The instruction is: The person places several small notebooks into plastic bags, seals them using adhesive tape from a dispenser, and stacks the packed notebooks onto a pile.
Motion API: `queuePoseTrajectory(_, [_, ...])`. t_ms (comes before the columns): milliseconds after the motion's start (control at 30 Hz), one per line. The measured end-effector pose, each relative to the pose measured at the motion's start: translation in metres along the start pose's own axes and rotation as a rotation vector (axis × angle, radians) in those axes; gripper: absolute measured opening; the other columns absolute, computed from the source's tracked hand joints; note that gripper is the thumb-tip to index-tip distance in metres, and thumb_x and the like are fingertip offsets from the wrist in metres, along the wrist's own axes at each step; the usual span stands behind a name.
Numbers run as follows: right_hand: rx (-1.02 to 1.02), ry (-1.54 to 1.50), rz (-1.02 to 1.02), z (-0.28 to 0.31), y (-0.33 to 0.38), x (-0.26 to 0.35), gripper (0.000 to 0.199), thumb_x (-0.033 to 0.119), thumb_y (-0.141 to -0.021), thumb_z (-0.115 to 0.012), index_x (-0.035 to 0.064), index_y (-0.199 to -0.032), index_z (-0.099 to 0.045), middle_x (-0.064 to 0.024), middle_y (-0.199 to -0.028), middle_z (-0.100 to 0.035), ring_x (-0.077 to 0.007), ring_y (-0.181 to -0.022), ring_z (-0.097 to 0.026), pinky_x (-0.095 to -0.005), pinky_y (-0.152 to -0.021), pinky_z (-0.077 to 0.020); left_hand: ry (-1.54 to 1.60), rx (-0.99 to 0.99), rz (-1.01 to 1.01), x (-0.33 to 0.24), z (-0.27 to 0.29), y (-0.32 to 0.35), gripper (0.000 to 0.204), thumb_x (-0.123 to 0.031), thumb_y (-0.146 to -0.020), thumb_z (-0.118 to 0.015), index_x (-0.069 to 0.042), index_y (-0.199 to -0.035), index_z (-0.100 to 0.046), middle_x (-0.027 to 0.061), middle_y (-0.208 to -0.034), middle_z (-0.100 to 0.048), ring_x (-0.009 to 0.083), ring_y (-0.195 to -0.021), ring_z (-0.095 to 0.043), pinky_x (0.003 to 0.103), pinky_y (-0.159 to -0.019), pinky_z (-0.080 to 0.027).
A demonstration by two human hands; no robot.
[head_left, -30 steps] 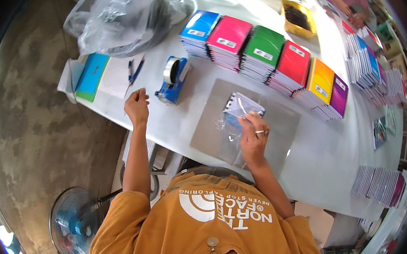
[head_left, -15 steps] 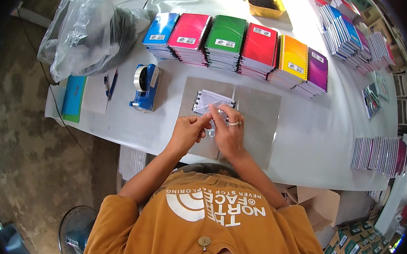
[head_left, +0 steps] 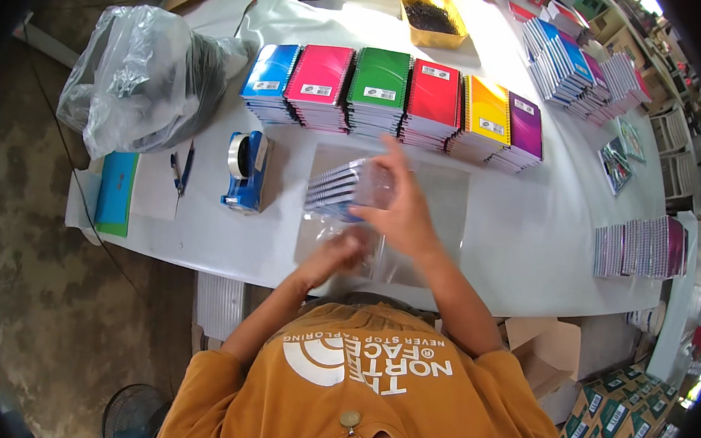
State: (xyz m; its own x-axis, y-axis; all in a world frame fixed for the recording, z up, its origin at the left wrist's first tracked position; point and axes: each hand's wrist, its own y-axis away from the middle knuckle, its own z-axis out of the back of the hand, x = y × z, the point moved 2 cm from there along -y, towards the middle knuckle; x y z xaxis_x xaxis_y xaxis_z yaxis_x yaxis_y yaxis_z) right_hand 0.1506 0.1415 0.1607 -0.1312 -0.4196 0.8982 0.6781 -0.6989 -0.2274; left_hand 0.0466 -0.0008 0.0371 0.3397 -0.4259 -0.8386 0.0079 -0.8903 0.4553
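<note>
The right hand (head_left: 401,210) grasps the plastic-wrapped notebook bundle (head_left: 335,188) just left of its palm; whether the blurred left hand (head_left: 346,250), below the bundle, grips anything, I cannot tell. Steady, even pressure should keep the bundle square.

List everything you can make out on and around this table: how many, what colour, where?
Spiral notebook bundle: one, white and dark, over the mat
Mat: one, grey, mid-table
Spiral notebook stacks: six, blue, pink, green, red, yellow, purple, beyond the mat
Tape dispenser: one, blue, left of the mat
Plastic bag: one, translucent, far left
Tray: one, yellow, beyond the stacks
Purple notebook: one, purple, end of the right-hand row
Printed cartons: several, brown and green, lower right
Fan: one, dark, lower left
Table: one, white, centre
Shirt: one, mustard, bottom
Left hand: one, bare, blurred, below the bundle
Right hand: one, bare, at the bundle's right end
</note>
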Motion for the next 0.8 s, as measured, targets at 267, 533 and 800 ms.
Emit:
queuePoseTrajectory(267, [0.025, -0.232, -0.030, 0.001, 0.035, -0.063, 0.076, 0.020, -0.070, -0.080, 0.0116, -0.136, -0.044, -0.0097, -0.133, -0.049, -0.0225, -0.120, -0.047, -0.0353, -0.104, -0.0339, -0.628, -0.289, -0.640, -0.107, 0.015, 0.006, 0.049, -0.014, -0.078, -0.072, -0.003, -0.123, -0.056, 0.0128, -0.132, -0.050, 0.0224, -0.121, -0.046, 0.036, -0.102, -0.036])
queuePoseTrajectory(533, [-0.243, -0.417, 0.134, 0.044, 0.020, -0.023, 0.077, 0.035, -0.076, -0.076, 0.0101, -0.140, -0.040, -0.0102, -0.141, -0.043, -0.0234, -0.130, -0.039, -0.0373, -0.109, -0.0275, -0.497, -0.422, -0.895, -0.158, 0.034, 0.030, 0.045, -0.024, -0.086, -0.061, -0.002, -0.125, -0.055, 0.0154, -0.136, -0.048, 0.0243, -0.126, -0.044, 0.040, -0.104, -0.032])
queuePoseTrajectory(800, [-0.033, -0.357, -0.049, -0.028, 0.038, -0.068, 0.095, 0.024, -0.069, -0.083, 0.0047, -0.142, -0.026, -0.0130, -0.142, -0.036, -0.0236, -0.131, -0.035, -0.0364, -0.108, -0.0294, -0.179, -0.158, -0.481, -0.060, 0.017, -0.024, 0.105, -0.045, -0.062, -0.084, -0.002, -0.139, -0.026, 0.0155, -0.130, -0.045, 0.0223, -0.122, -0.044, 0.036, -0.102, -0.036])
